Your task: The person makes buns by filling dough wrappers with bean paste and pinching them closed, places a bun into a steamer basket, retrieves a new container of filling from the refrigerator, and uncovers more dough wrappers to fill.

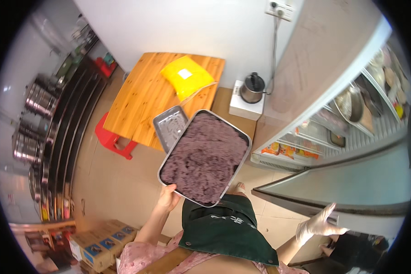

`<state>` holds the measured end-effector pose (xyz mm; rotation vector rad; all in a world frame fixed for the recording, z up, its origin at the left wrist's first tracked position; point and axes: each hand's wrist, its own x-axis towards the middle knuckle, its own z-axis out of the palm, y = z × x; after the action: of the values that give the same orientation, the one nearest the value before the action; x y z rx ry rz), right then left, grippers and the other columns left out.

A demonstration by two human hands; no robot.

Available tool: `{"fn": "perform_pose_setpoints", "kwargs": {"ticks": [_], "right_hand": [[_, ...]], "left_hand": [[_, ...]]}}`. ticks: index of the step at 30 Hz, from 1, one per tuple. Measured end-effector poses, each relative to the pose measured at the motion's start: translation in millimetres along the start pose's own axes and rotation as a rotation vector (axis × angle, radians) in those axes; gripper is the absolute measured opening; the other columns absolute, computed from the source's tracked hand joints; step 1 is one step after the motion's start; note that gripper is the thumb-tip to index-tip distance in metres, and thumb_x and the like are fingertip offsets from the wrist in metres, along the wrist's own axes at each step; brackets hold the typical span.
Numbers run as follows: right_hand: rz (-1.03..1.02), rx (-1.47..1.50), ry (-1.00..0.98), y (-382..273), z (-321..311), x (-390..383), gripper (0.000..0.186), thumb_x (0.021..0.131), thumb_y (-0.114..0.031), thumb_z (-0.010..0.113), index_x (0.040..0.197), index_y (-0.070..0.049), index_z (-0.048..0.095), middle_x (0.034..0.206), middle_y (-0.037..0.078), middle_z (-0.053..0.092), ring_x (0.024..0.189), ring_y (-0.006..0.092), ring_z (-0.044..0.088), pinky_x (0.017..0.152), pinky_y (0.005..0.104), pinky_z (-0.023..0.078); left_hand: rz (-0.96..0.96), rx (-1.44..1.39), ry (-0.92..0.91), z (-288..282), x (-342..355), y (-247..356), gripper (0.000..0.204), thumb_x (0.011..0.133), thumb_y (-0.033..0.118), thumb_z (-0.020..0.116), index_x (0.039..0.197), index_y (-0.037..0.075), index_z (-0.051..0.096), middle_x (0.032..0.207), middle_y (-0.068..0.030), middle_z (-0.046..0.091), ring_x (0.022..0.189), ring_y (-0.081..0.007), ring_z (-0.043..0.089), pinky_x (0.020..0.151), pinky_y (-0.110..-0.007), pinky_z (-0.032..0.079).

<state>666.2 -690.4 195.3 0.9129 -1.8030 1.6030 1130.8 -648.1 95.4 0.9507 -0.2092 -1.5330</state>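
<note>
My left hand [169, 197] grips the near left rim of a rectangular metal tray [208, 205], its fingers partly hidden under the tray. A layer of dark purple, grainy food [205, 157], perhaps mash or rice, fills the tray almost to its edges. Tilted a little, the tray hangs in front of my green apron [223, 230]. My right hand [318, 223] wears a thin pale glove and holds nothing. Its thumb and fingers are spread beside the fridge's glass door [338, 187], which stands ajar; whether they touch it I cannot tell.
An empty grey tray [171, 123] rests at the edge of a wooden table [139, 100], near a yellow packet [187, 75]. A red stool [112, 137] stands under it. The fridge shelves [315, 141] hold food and a pot. A kettle [252, 89] sits on a white box; cartons [105, 246] lie lower left.
</note>
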Motion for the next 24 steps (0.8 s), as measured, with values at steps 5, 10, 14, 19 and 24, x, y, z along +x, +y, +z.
{"fn": "perform_pose_setpoints", "kwargs": {"ticks": [5, 10, 14, 19, 24], "right_hand": [[-0.477, -0.284, 0.093, -60.7, 91.7, 0.5, 0.082, 0.069, -0.02, 0.089, 0.133, 0.001, 0.04, 0.128, 0.02, 0.047, 0.119, 0.0351, 0.049, 0.102, 0.045, 0.045], [-0.483, -0.463, 0.104, -66.5, 160.2, 2.0, 0.096, 0.067, -0.034, 0.089, 0.137, 0.004, 0.036, 0.125, 0.022, 0.049, 0.116, 0.0377, 0.049, 0.094, 0.0468, 0.048], [-0.64, -0.246, 0.014, -85.1, 177.2, -24.6, 0.076, 0.079, -0.028, 0.08, 0.135, 0.004, 0.04, 0.124, 0.02, 0.052, 0.114, 0.0354, 0.051, 0.097, 0.0483, 0.044], [-0.5, 0.427, -1.303, -123.3, 205.1, -225.1, 0.039, 0.085, -0.008, 0.065, 0.123, -0.009, 0.06, 0.117, 0.014, 0.062, 0.11, 0.0313, 0.057, 0.098, 0.0439, 0.042], [-0.508, 0.089, -1.782, -116.8, 270.0, -374.2, 0.037, 0.084, -0.031, 0.069, 0.11, -0.005, 0.066, 0.106, 0.016, 0.068, 0.099, 0.0339, 0.064, 0.085, 0.0425, 0.051]], "left_hand": [[0.167, -0.075, 0.319, -53.5, -51.3, 7.8, 0.078, 0.071, 0.034, 0.076, 0.136, 0.004, 0.045, 0.131, -0.0082, 0.057, 0.122, -0.0273, 0.054, 0.105, -0.045, 0.043], [0.426, -0.183, 0.533, -77.5, -97.2, 2.7, 0.081, 0.071, 0.034, 0.077, 0.138, 0.006, 0.042, 0.133, -0.0082, 0.054, 0.12, -0.0277, 0.055, 0.101, -0.044, 0.048], [0.562, -0.202, 0.681, -66.7, -120.0, -0.8, 0.082, 0.072, 0.036, 0.076, 0.14, 0.008, 0.039, 0.134, -0.0073, 0.053, 0.119, -0.0271, 0.055, 0.101, -0.044, 0.048], [0.645, -0.236, 0.764, -72.0, -123.6, -16.5, 0.082, 0.074, 0.036, 0.073, 0.143, 0.011, 0.037, 0.139, -0.0062, 0.05, 0.125, -0.0266, 0.051, 0.102, -0.044, 0.047], [0.588, -0.31, 0.71, -73.1, -118.3, -30.3, 0.082, 0.073, 0.035, 0.074, 0.142, 0.011, 0.038, 0.14, -0.0062, 0.049, 0.127, -0.0273, 0.049, 0.104, -0.046, 0.046]]}}
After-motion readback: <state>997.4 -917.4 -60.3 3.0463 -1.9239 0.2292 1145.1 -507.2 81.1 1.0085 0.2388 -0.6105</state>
